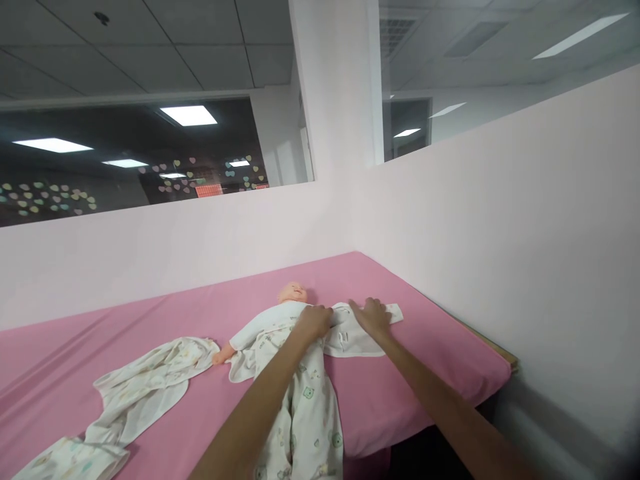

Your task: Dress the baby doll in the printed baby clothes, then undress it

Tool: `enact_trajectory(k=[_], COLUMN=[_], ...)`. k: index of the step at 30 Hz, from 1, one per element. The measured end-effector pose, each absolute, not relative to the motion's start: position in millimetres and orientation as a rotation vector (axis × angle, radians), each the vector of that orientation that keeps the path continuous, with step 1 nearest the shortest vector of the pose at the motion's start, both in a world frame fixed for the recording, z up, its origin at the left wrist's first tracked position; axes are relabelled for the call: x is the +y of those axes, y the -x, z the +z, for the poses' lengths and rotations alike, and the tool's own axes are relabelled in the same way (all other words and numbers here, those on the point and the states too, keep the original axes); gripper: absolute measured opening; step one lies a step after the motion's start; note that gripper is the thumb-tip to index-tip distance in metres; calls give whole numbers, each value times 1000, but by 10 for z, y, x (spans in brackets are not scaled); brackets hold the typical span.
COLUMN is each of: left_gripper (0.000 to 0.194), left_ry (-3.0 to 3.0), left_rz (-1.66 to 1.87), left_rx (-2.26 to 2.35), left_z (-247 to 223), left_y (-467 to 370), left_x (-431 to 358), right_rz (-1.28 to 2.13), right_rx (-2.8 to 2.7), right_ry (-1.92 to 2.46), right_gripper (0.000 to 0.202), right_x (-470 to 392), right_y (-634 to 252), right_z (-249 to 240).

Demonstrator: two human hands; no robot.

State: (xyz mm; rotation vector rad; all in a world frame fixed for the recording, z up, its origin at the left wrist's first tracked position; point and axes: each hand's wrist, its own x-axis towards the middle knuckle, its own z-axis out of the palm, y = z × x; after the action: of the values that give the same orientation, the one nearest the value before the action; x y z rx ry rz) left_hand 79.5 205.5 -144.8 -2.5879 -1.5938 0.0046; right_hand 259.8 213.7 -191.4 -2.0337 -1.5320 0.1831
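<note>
A baby doll (293, 292) lies on its back on the pink-covered table, its head toward the wall. It wears a white long-sleeved top (267, 321) and loose printed trousers (310, 400). One bare doll hand pokes out of the sleeve on the left. A white baby shirt (357, 341) is spread out to the doll's right side. My left hand (316, 322) is closed at the shirt's edge by the doll's chest, fingertips partly hidden. On the shirt's upper part rests my right hand (371, 317), thumb apart from the fingers, near the sleeve.
Another printed baby garment (150, 380) lies crumpled on the pink sheet (200, 313) at the left. White walls (500, 233) with windows meet in a corner behind the table. The table's right edge (510, 365) stands close to the wall.
</note>
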Motion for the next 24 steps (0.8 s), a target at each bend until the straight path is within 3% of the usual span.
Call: enact_trajectory(k=[6, 11, 24], left_gripper=[33, 45, 45], left_ry=[2668, 2649, 2651], left_rz=[25, -48, -216], left_rx=[-1522, -1555, -1718], left_z=[-1613, -1672, -1521], left_y=[-1185, -1197, -1023], left_x=[2198, 2204, 2272], right_rz=[245, 297, 616], right_rx=[-1569, -1447, -1039], right_ry=[1977, 1915, 1668], right_gripper=[34, 34, 29], right_x=[2160, 2192, 2357], right_y=[-2357, -2509, -2684], right_z=[-2073, -2131, -2169])
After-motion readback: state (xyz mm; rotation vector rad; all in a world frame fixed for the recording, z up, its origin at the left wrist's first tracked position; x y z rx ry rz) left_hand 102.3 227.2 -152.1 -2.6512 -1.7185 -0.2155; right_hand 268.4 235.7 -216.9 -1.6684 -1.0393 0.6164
